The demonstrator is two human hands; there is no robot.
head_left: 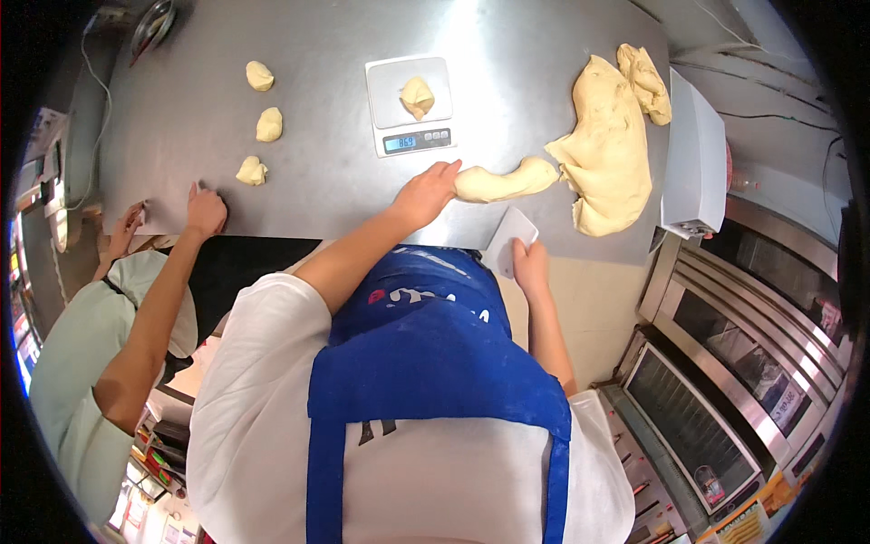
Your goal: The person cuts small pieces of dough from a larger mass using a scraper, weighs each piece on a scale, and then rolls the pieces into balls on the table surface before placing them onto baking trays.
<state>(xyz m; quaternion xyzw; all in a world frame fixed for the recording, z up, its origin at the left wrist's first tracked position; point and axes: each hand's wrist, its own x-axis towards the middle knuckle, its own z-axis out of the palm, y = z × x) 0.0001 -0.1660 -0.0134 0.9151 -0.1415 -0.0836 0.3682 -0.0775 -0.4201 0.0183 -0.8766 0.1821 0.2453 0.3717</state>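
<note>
My left hand (428,195) has its fingers closed on the left end of a long dough roll (503,184) lying on the steel table (315,177). My right hand (530,263) grips a flat white scraper (507,227) at the table's front edge, below the roll. A large mass of dough (607,154) lies to the right, with a smaller lump (645,82) behind it. A small dough piece (416,96) sits on a white digital scale (383,98) beyond my left hand. In a loose column at the left are three small dough pieces (258,75).
A co-worker's two hands (204,210) are at the table's left front edge. A steel bowl (150,32) is at the back left. A white appliance (691,163) stands along the table's right edge, and steel ovens (748,335) are on the lower right.
</note>
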